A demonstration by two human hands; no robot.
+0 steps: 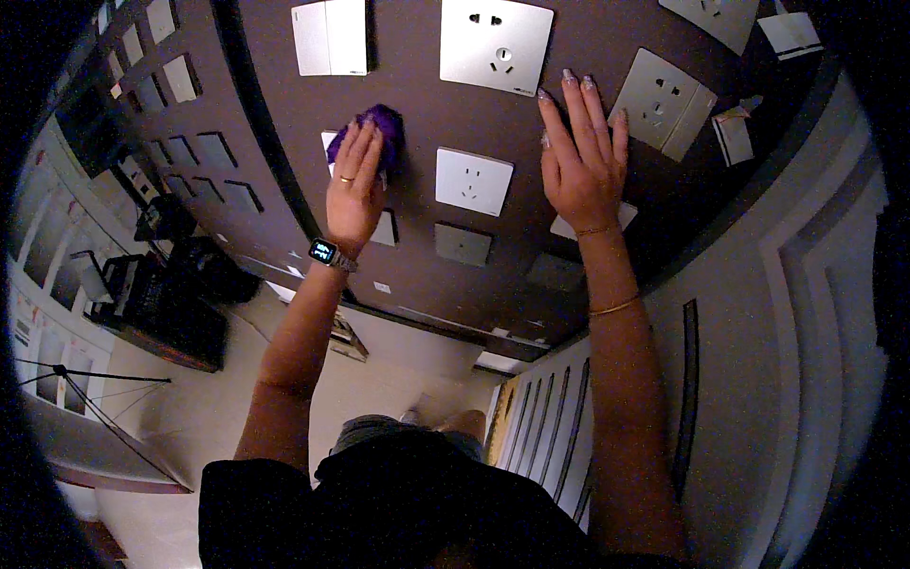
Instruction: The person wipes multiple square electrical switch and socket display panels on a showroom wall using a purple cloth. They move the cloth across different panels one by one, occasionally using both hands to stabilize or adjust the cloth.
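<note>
My left hand (pixel 355 181) presses a bunched purple cloth (pixel 387 135) against a brown display panel (pixel 412 128). Under the cloth, a white wall plate (pixel 329 142) is mostly hidden. My right hand (pixel 586 163) lies with its fingers apart and holds nothing; it appears to rest on the panel. Just right of those fingers is a pale socket plate with a switch part (pixel 657 103), set at a tilt in this view. Between my hands sits a white socket plate (pixel 474 181). Above it are a larger socket plate (pixel 496 46) and a two-part switch plate (pixel 330 37).
Lower on the panel are darker plates (pixel 462 244). A black strip (pixel 259 121) divides it from a section with more plates (pixel 217 149). Dark equipment (pixel 167 313) stands at left on the pale floor (pixel 405 377). A slatted white unit (pixel 544 419) is below right.
</note>
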